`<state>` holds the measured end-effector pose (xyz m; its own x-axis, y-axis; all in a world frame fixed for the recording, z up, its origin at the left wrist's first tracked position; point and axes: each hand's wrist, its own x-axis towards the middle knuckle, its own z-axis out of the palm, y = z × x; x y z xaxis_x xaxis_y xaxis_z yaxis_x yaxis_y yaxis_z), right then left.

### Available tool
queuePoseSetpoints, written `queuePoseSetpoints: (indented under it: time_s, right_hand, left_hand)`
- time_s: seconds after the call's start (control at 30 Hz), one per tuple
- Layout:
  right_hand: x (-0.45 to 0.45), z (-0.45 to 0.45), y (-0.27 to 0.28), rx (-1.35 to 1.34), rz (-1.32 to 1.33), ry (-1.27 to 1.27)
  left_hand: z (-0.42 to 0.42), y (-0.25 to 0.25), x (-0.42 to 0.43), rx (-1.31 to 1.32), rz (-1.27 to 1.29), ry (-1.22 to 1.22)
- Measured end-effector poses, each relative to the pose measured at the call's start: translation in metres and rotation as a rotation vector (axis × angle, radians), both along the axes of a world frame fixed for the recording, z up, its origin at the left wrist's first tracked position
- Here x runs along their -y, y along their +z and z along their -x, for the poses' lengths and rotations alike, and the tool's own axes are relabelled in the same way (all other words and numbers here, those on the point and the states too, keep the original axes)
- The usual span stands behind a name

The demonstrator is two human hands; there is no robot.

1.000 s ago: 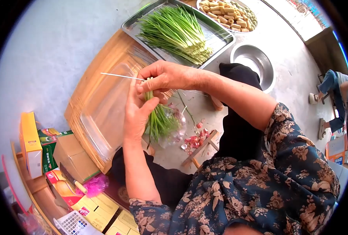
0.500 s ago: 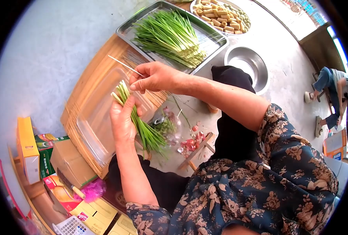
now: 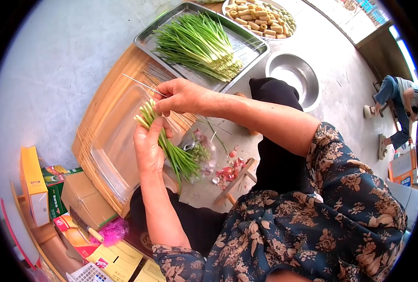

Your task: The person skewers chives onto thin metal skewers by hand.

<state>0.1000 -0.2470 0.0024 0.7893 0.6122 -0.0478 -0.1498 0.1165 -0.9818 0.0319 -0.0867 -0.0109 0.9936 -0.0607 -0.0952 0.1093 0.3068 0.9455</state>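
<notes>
At far left, a yellow box (image 3: 34,183) stands beside a green box (image 3: 56,199) and a carton (image 3: 86,199). A knife (image 3: 95,234) lies with its pale handle against purple plastic (image 3: 115,231). On the wooden worktop (image 3: 119,73), thin sticks (image 3: 94,164) extend along the left edge of a clear tub (image 3: 108,160).

The left hand (image 3: 148,145) is closed around a bunch (image 3: 175,157) of green stalks, near the pale ends; the leafy ends hang down to the right. The right hand (image 3: 178,96) has its thumb and fingers pinched on a thin skewer (image 3: 141,83), which points up and left over the tub. Its fingertips are at the pale ends; contact cannot be confirmed.

Above the hands, a metal tray (image 3: 244,51) holds loose stalks (image 3: 197,44). Below lie a clear bag (image 3: 208,152) and reddish scraps (image 3: 230,171) on the floor. Beyond the tray is a dish of tan rolls (image 3: 260,21); a metal basin (image 3: 310,89) is on the floor. A person (image 3: 397,103) is at far right.
</notes>
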Motion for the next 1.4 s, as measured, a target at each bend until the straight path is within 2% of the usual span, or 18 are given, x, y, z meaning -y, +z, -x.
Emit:
queuePoseSetpoints:
  time_s: [0.23,0.3,0.4,0.43,0.53,0.8,1.13,1.4]
  right_hand:
    - [-0.006,-0.007,-0.020,0.078,-0.016,-0.007]
    - [-0.007,-0.006,-0.019,0.211,0.018,-0.053]
    - [-0.001,-0.001,-0.004,0.075,0.089,-0.120]
    - [-0.001,-0.001,-0.006,0.119,0.065,-0.117]
    - [0.000,0.006,0.001,0.007,0.030,-0.026]
    - [0.004,0.023,0.008,0.079,0.115,0.157]
    - [0.005,0.034,0.013,0.178,0.174,0.178]
    - [0.008,0.035,0.014,0.159,0.224,0.183]
  left_hand:
    - [-0.001,-0.006,-0.005,-0.049,0.051,0.018]
    - [-0.002,-0.016,-0.010,-0.055,0.046,0.053]
    - [-0.005,-0.019,-0.021,-0.065,0.055,0.123]
    - [-0.006,-0.019,-0.025,-0.068,0.071,0.157]
    - [-0.007,-0.011,-0.032,-0.089,0.089,0.226]
    - [-0.007,0.002,-0.049,-0.048,0.122,0.264]
    - [-0.011,0.001,-0.053,-0.063,0.189,0.298]
    - [-0.012,0.001,-0.055,-0.068,0.248,0.268]
